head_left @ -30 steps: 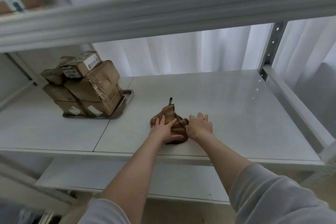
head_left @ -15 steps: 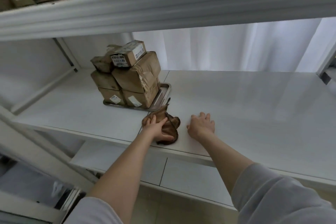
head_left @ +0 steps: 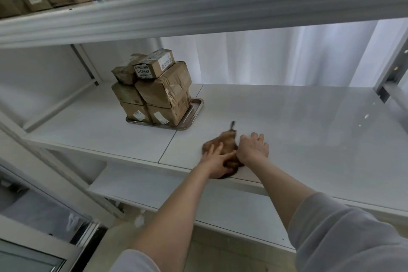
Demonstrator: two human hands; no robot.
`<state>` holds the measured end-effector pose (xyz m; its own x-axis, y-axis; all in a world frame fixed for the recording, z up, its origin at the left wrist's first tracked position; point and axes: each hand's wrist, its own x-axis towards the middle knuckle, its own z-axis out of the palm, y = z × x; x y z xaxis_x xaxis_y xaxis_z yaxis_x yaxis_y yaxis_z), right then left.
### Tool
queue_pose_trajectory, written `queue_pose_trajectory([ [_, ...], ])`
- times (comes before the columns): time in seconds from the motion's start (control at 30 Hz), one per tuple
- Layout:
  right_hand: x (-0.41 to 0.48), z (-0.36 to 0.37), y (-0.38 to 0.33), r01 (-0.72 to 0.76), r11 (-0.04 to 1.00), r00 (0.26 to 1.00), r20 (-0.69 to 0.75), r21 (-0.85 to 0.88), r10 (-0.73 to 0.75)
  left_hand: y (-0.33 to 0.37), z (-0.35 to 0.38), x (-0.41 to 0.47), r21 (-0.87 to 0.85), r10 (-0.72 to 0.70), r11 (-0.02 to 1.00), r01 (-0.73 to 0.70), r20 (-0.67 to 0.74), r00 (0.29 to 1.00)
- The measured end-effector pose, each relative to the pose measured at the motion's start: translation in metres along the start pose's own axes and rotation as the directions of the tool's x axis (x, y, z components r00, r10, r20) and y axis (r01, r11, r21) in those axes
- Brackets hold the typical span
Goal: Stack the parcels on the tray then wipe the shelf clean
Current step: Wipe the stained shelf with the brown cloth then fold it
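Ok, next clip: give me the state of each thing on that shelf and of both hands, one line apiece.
parcels: stacked in layers on the tray, top ones tilted.
tray: flat on the shelf, loaded.
cloth: bunched, lying near the shelf's front edge under the hands.
left hand: pressed flat on the cloth.
right hand: palm down, at the cloth's right edge.
shelf: bare right of the hands.

Both arms reached forward, sleeves pushed up. The left hand (head_left: pixel 217 161) lay palm-down with fingers spread; the right hand (head_left: pixel 253 147) rested flat just beside it.
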<state>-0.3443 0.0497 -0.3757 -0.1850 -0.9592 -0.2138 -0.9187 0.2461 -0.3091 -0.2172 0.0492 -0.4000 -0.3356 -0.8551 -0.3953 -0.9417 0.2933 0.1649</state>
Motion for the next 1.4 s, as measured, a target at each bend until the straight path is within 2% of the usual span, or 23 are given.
queue_pose_trajectory([
  [0.13,-0.005,0.004,-0.013,0.048,0.999,0.999,-0.011,0.023,-0.048,0.001,0.008,0.0,-0.053,0.204,0.977,-0.206,-0.041,0.978],
  [0.2,-0.007,0.007,-0.019,0.061,0.998,0.998,-0.007,0.026,-0.061,-0.013,0.006,-0.007,-0.159,0.191,0.967,-0.201,-0.076,0.979],
  [0.33,-0.012,0.009,-0.023,0.064,0.998,0.998,0.009,0.015,-0.064,-0.049,-0.008,-0.026,-0.188,-0.049,0.982,0.036,-0.063,0.997],
  [0.47,-0.015,0.008,-0.018,0.057,0.998,0.998,0.016,-0.003,-0.057,-0.089,-0.013,-0.042,-0.069,-0.344,0.937,0.343,-0.002,0.939],
  [0.57,-0.015,0.006,-0.006,0.035,0.999,0.999,0.019,-0.002,-0.035,-0.088,-0.007,-0.041,0.031,-0.414,0.91,0.413,0.014,0.91],
  [0.77,-0.022,-0.004,0.031,-0.03,1.0,1.0,0.011,-0.002,0.03,-0.035,-0.011,-0.025,0.059,-0.187,0.981,0.183,0.092,0.978],
  [0.9,-0.027,-0.017,0.065,-0.074,0.997,0.997,-0.023,0.002,0.074,0.02,-0.004,-0.011,0.065,-0.033,0.998,0.026,0.102,0.994],
  [1.17,-0.048,-0.041,0.155,-0.206,0.976,0.974,-0.084,0.073,0.212,0.143,0.013,0.013,0.136,0.156,0.977,-0.166,0.085,0.984],
  [1.4,-0.07,-0.067,0.25,-0.315,0.934,0.92,-0.188,0.169,0.344,0.267,0.03,0.025,0.167,0.327,0.925,-0.342,0.11,0.939],
])
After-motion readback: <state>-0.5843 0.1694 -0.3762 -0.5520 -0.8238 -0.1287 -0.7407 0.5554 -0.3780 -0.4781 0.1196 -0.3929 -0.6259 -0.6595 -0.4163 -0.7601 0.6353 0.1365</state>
